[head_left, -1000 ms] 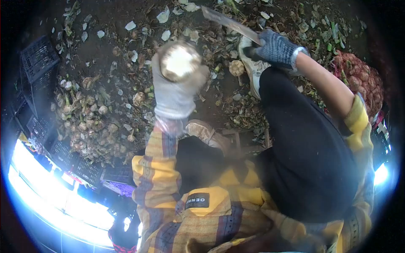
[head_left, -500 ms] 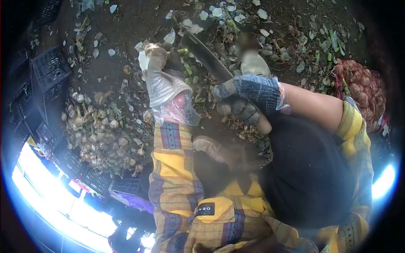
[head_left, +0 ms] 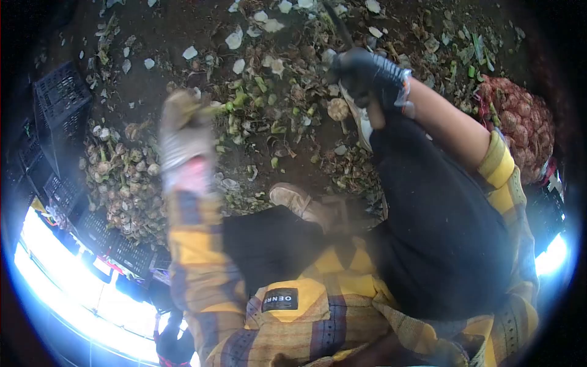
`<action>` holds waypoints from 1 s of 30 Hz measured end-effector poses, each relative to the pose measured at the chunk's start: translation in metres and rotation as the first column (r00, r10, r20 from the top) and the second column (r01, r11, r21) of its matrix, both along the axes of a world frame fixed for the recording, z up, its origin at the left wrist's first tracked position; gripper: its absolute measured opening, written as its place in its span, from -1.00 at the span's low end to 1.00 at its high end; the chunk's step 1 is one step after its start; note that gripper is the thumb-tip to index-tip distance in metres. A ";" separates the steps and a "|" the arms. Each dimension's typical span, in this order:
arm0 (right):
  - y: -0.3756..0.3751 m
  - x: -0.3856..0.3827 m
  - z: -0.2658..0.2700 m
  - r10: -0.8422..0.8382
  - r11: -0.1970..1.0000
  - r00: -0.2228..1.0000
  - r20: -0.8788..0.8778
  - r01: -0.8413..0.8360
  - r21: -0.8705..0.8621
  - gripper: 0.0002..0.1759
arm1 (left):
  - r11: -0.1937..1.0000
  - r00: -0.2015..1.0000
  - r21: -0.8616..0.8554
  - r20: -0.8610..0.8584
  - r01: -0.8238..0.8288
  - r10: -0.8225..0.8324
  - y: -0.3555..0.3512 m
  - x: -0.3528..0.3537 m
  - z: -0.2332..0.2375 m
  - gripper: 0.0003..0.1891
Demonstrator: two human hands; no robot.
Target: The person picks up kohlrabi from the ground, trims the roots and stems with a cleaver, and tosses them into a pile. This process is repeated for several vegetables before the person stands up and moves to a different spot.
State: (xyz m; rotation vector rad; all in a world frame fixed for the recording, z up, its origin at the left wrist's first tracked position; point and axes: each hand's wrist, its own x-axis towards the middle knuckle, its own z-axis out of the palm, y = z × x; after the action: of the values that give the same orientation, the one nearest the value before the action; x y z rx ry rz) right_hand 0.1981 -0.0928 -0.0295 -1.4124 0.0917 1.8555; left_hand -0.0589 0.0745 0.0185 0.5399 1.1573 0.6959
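My left hand (head_left: pixel 185 119), in a pale glove with clear plastic at the wrist, is smeared by motion above the litter, right of the garlic heap (head_left: pixel 125 183). A short greenish stem shows beside its fingers; what the hand holds, if anything, is too blurred to tell. My right hand (head_left: pixel 367 76), in a dark grey glove, is closed round the handle of a knife (head_left: pixel 338 23), whose dark blade points up and away. Below that hand, a garlic bulb (head_left: pixel 337 109) lies on the ground next to a pale, long object (head_left: pixel 359 120).
Black plastic crates (head_left: pixel 61 92) stand at the left. A red net sack of garlic (head_left: pixel 520 125) sits at the right. Peelings and cut green stems (head_left: pixel 238 98) cover the soil ahead. My shoe (head_left: pixel 290 199) and dark-clad knees are below.
My left hand has moved left and slightly down, away from the knife. My right hand has risen with the knife, whose blade now points more steeply up. The view has shifted slightly.
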 end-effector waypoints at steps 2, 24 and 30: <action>-0.009 0.018 -0.021 0.032 0.998 0.999 0.041 -0.030 -0.064 -0.65 | 0.926 0.887 -0.332 0.352 -0.181 0.299 0.057 -0.099 0.037 -0.83; -0.040 0.028 -0.045 0.532 0.778 0.497 0.686 -0.606 -0.165 -0.41 | 0.367 -0.012 -0.231 -0.859 0.901 -0.512 -0.183 0.102 -0.100 -0.33; -0.037 0.021 -0.047 0.481 0.781 0.505 0.717 -0.618 -0.089 -0.40 | 0.669 0.547 -0.012 -0.566 0.743 -0.617 -0.141 0.089 -0.089 -0.43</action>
State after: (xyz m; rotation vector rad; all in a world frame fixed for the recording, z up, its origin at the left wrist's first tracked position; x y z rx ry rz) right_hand 0.2190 -0.1294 -0.0762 -2.0911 -1.0285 1.5529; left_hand 0.0303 -0.0668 -0.0707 1.3768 1.2321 -0.0475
